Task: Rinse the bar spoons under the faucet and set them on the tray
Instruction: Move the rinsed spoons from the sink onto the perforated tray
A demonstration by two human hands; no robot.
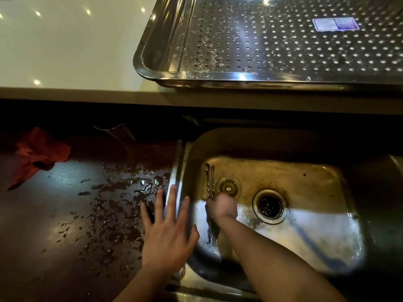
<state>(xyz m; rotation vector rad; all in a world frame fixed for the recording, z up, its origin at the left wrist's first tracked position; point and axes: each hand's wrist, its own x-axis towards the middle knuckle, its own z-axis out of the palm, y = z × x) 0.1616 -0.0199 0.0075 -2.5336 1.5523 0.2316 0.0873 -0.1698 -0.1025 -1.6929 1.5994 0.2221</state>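
Observation:
Down in the steel sink point(305, 247), my right hand point(223, 207) is closed around the middle of a bundle of thin twisted bar spoons point(209, 184). Their bowls point away from me and their other ends stick out below my hand, near the sink's left wall. My left hand point(168, 232) hovers with fingers spread over the sink's left rim and holds nothing. A perforated steel tray point(165, 68) with water drops on it sits on the raised pale counter at the top. No faucet is in view.
The sink has a drain strainer point(269, 206) and a smaller fitting point(228, 187) beside it. The dark worktop point(65, 225) left of the sink is wet with scattered drops. A red cloth point(37, 153) lies at its far left. A metal cup point(118, 132) stands in shadow behind.

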